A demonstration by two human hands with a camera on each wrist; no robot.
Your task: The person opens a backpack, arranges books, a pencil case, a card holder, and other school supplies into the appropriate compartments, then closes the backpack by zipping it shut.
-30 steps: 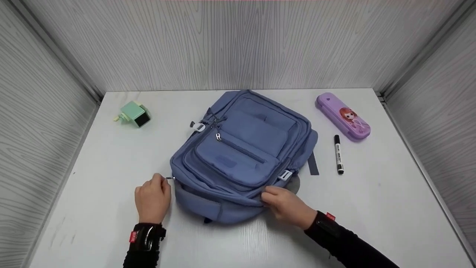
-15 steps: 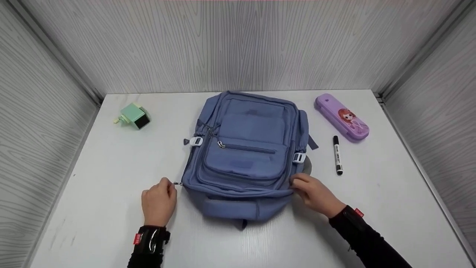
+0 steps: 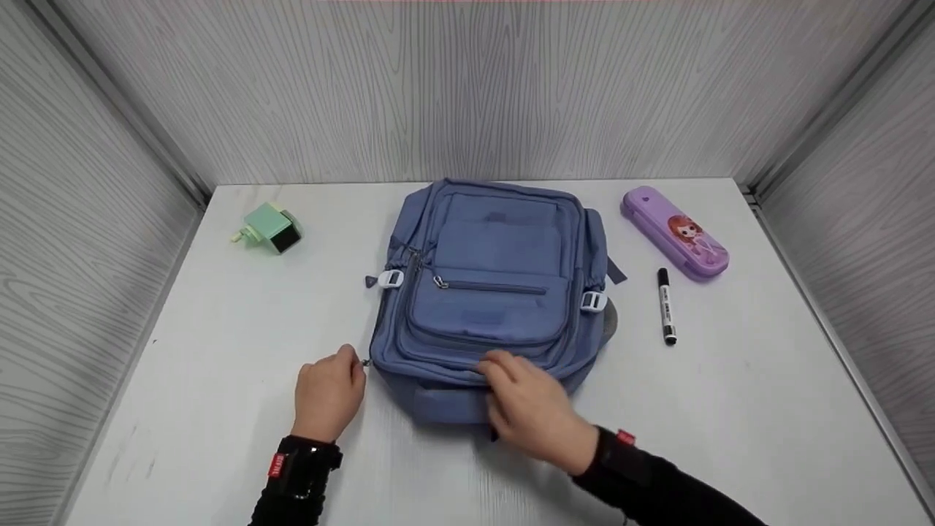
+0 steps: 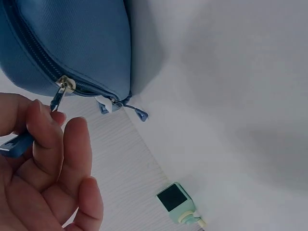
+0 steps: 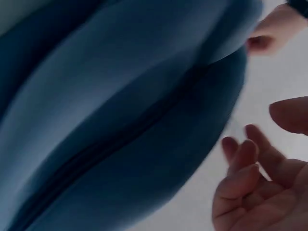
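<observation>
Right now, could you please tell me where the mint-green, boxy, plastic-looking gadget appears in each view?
Head: the mint-green, boxy, plastic-looking gadget is left, above mid-height.
Left wrist: near the bottom edge, right of centre.
Right wrist: not in it.
Shared landmark, in all three: the blue fabric backpack.

- The right grip [image 3: 537,409] no longer pinches the near right corner of the backpack [image 3: 497,248]; its fingertips are now over the middle of the near edge, hiding part of the carry handle [image 3: 451,405], with thumb and fingers apart
- The backpack lies nearly straight, where a second ago it slants
- The left grip [image 3: 329,394] is farther right, along with the zip pull [image 4: 56,98] it pinches
- Less of the dark strap [image 3: 616,271] shows
- The gap between backpack and marker [image 3: 666,307] is wider than a second ago
</observation>
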